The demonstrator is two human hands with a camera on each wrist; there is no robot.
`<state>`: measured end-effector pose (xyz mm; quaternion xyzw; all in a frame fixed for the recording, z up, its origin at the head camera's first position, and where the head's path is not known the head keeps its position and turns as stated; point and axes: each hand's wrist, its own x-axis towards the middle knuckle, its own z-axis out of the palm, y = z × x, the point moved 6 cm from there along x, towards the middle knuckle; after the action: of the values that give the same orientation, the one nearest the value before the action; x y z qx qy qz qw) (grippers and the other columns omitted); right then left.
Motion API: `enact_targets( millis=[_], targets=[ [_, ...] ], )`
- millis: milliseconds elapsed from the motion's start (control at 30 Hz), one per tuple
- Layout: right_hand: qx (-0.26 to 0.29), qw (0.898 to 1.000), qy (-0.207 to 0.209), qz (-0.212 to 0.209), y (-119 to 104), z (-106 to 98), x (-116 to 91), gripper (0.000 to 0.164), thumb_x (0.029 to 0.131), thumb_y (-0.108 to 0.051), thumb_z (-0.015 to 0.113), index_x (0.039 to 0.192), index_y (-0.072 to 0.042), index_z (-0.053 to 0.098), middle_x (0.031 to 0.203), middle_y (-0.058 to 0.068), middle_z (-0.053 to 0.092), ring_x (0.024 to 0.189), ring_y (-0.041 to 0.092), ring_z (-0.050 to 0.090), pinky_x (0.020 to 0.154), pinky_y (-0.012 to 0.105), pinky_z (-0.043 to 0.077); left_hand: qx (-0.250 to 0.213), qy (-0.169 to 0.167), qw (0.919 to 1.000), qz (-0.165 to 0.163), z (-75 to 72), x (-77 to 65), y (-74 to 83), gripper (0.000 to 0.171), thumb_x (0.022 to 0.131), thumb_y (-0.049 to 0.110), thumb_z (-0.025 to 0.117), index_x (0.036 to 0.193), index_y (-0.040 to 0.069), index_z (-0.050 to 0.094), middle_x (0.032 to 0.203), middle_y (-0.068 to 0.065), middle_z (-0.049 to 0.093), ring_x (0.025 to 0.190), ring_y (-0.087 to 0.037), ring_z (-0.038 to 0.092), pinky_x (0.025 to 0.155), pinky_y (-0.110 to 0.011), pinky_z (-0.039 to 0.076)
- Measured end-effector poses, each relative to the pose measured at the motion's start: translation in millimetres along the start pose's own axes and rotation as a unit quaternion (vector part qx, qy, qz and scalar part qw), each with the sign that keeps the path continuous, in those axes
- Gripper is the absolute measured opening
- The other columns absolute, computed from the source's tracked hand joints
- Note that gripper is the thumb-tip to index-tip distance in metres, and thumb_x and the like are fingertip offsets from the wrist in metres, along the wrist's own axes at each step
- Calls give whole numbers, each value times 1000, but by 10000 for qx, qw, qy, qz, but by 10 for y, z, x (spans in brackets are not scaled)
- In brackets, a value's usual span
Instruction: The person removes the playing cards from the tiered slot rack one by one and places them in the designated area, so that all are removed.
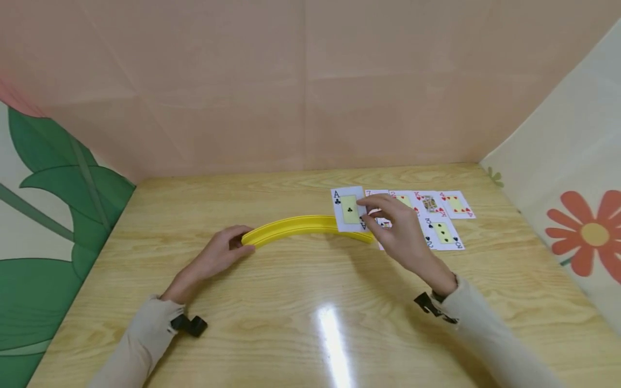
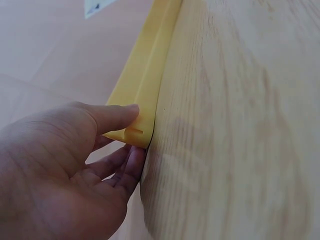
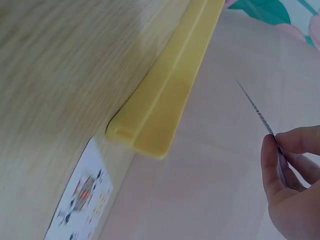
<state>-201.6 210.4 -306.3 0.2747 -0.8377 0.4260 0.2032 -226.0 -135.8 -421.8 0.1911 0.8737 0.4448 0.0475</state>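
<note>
A curved yellow playing card holder (image 1: 291, 223) stands on the wooden table. My left hand (image 1: 225, 249) grips its left end, and in the left wrist view the thumb (image 2: 120, 117) presses its face while other fingers curl behind. My right hand (image 1: 400, 229) pinches the ace of clubs (image 1: 348, 207) by its right edge. That card is upright in front of the holder's right part and hides some of it. In the right wrist view the card (image 3: 257, 112) appears edge-on, apart from the holder (image 3: 160, 95).
Face-up cards lie in two rows right of the holder, among them a king of hearts (image 1: 429, 203), a four of hearts (image 1: 456, 203) and an eight of spades (image 1: 442, 234). The right hand covers part of them. A pink cloth wall (image 1: 301, 108) rises behind the table (image 1: 271, 302).
</note>
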Motion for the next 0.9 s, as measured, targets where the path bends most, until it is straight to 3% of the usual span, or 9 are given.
enact_targets(
  millis=[200,467,733,833,900],
  targets=[
    [-371,9992,138,-49,60,-245,-161,36,82,16,71,113,-3,71,110,7,69,89,19,65,77,12,50,-26,-22,10000,-26,32,-2,-7,36,94,14,71,128,8,64,110,-7,65,87,-19,56,73,-27,49],
    [-851,9956,349,192,206,-740,-213,34,79,20,70,108,3,71,105,12,69,89,0,62,77,8,48,-50,-24,9999,-137,33,-24,6,36,94,15,71,129,8,63,112,-7,65,88,-19,56,74,-27,50],
    [-1036,9928,469,389,306,-1086,-281,34,80,19,69,111,5,70,105,17,68,92,-7,59,78,5,46,9,27,9999,-131,-4,-49,-6,36,94,14,71,128,8,64,111,-7,65,87,-19,57,73,-27,50],
    [-1239,9895,525,536,380,-1262,-291,33,83,16,69,113,3,71,106,8,68,92,-9,59,78,4,45,23,27,10000,-80,1,-58,-18,36,94,14,71,129,8,63,111,-7,65,87,-19,57,73,-27,50],
    [-1325,9864,648,723,449,-1407,-307,32,84,14,69,113,1,71,105,-5,68,90,-10,59,77,3,44,20,8,10000,-59,13,-65,-20,36,94,15,71,128,8,64,111,-7,65,87,-19,57,74,-27,50]
  ],
)
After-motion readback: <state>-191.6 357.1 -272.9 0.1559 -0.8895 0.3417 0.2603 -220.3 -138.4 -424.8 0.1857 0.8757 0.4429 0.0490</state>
